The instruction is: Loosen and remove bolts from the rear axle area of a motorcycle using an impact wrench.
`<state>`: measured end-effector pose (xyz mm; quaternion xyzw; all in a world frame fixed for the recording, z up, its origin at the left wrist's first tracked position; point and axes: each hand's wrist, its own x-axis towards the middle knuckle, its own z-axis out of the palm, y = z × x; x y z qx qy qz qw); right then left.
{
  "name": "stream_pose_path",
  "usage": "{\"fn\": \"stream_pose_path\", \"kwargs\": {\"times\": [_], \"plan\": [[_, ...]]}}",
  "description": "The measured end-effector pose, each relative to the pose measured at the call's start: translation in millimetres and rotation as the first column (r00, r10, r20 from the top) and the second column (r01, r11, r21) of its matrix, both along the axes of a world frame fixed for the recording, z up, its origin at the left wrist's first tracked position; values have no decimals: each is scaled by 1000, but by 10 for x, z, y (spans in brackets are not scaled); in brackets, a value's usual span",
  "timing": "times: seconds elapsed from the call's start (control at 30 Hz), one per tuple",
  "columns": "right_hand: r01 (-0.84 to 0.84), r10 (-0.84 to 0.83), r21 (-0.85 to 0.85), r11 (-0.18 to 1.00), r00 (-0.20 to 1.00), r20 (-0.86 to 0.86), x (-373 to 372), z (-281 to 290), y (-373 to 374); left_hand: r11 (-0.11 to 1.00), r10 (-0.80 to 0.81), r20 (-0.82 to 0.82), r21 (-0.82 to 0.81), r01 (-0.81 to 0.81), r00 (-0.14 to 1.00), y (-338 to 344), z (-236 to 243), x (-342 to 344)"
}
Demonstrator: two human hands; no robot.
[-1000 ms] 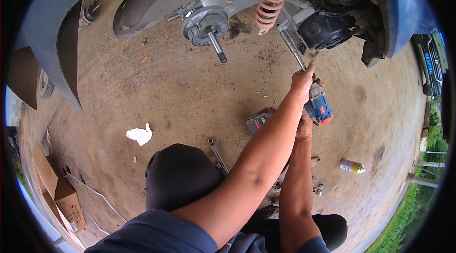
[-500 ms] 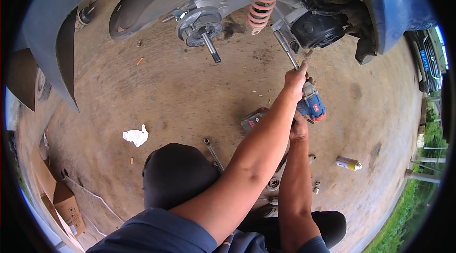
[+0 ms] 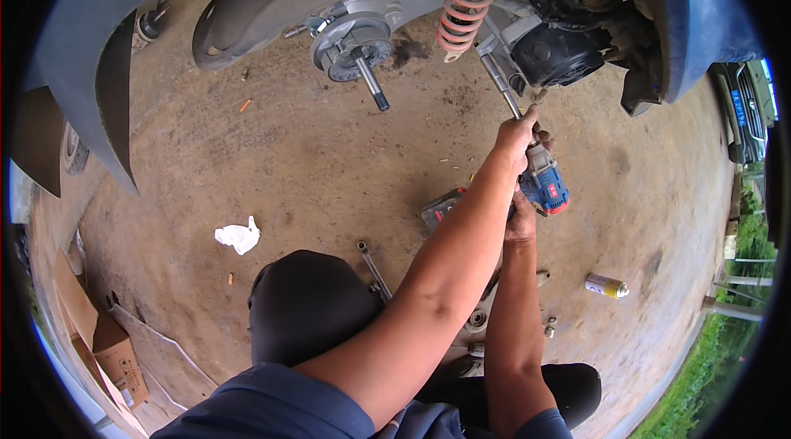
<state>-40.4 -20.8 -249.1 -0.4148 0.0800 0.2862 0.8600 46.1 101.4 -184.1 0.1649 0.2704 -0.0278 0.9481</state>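
Over dirt ground [image 3: 272,159], outstretched left hand [image 3: 517,132] steadies extension bar [image 3: 498,86]; right hand [image 3: 522,223] grips blue drill [image 3: 545,183].

soft even daylight; faint shadows; heavy fisheye bending, dark vignette at edges

You are kneeling on a dirt floor [image 3: 247,159]; a white rag [image 3: 238,236], a spanner [image 3: 373,267] and a spray can [image 3: 606,286] are lying on it.
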Motion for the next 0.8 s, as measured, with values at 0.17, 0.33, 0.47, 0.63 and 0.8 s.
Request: {"fn": "stream_pose_path", "kwargs": {"times": [0.17,0.33,0.47,0.63,0.8], "plan": [[-13,13,-29,999,1000,-4,-12,17,25,999,20,-23,-46,-21,1000,0,-24,26],[17,-18,-74,997,1000,-1,-27,22,-3,996,43,-28,-75,-45,999,-49,-9,27],[0,-2,-59,998,1000,-20,-25,34,28,998,41,-16,-56,-42,999,-37,-76,44],[-1,0,-61,998,1000,-11,-15,18,27,997,42,-7,-58,-43,999,-48,-119,63],[16,-14,-61,998,1000,25,-11,43,38,996,63,-12,-70,-63,998,-64,-90,71]]}}
